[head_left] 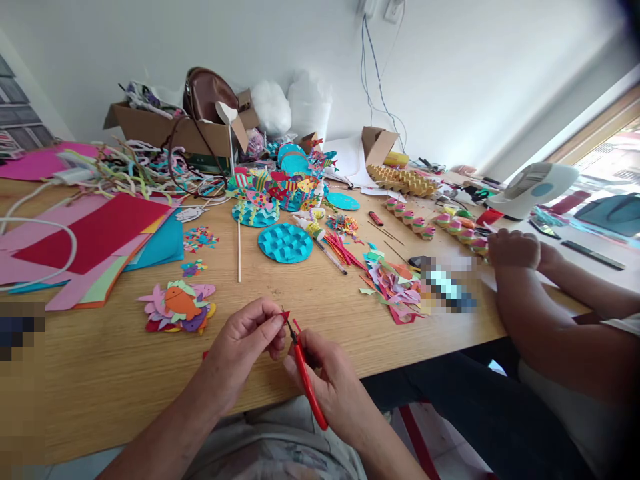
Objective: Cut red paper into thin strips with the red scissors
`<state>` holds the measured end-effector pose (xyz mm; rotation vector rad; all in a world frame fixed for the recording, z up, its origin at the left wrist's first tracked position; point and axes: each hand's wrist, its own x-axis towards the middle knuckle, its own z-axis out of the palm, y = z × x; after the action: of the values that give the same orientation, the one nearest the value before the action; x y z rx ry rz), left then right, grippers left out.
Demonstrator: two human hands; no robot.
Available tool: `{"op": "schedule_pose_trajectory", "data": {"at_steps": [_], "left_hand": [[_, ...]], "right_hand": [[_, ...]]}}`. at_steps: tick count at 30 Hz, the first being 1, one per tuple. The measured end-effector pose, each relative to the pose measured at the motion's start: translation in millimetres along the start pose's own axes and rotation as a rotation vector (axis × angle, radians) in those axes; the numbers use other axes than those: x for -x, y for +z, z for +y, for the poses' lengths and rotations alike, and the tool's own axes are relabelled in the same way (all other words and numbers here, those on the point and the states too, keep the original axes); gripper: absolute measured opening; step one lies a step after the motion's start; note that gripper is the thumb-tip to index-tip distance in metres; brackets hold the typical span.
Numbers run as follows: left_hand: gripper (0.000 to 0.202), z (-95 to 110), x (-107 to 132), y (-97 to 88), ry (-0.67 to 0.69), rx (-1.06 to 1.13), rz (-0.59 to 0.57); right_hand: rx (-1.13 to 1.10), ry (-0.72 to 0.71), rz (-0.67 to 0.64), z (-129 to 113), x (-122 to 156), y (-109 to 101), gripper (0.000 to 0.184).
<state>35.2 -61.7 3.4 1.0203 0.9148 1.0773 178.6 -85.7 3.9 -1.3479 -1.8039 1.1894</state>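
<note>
My left hand [253, 340] pinches a small piece of red paper [285, 316] between thumb and fingers. My right hand [333, 377] grips red-handled scissors [309, 385], whose thin blades meet the paper at the left fingertips. How far apart the blades are is too small to tell. A thin red strip pokes up beside the right fingers. On the table to the left lies a pile of paper fish [183, 303], an orange one on top. Above it are small colored paper bits [200, 238]. Paper scraps [397, 283] lie to the right.
Colored sheets [100, 233] spread across the left side of the table [150, 380]. A blue scalloped disc [285, 242], glue bottle [315, 229] and pen [333, 257] lie ahead. At right, a co-worker's hands [515, 250] are by painted egg-carton strips [460, 230]. A cardboard box [170, 130] stands behind.
</note>
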Motion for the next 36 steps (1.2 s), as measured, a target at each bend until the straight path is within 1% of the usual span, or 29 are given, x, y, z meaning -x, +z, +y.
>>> {"op": "schedule_pose_trajectory", "data": {"at_steps": [6,16,24,36], "left_hand": [[0.012,-2,0,-2.8,-0.011,-0.025,-0.002],[0.013,1,2,-1.6,-0.013,-0.076,0.029],[0.011,-1,2,-4.4,-0.008,-0.075,0.010],[0.011,1,2,-3.7,-0.007,-0.079,0.026]], "right_hand": [[0.031,-0.006,0.017,5,-1,0,0.028],[0.025,0.032,0.015,10,1,-1,0.032],[0.043,0.062,0.000,7,2,-2,0.030],[0.038,0.049,-0.019,12,5,-5,0.035]]}}
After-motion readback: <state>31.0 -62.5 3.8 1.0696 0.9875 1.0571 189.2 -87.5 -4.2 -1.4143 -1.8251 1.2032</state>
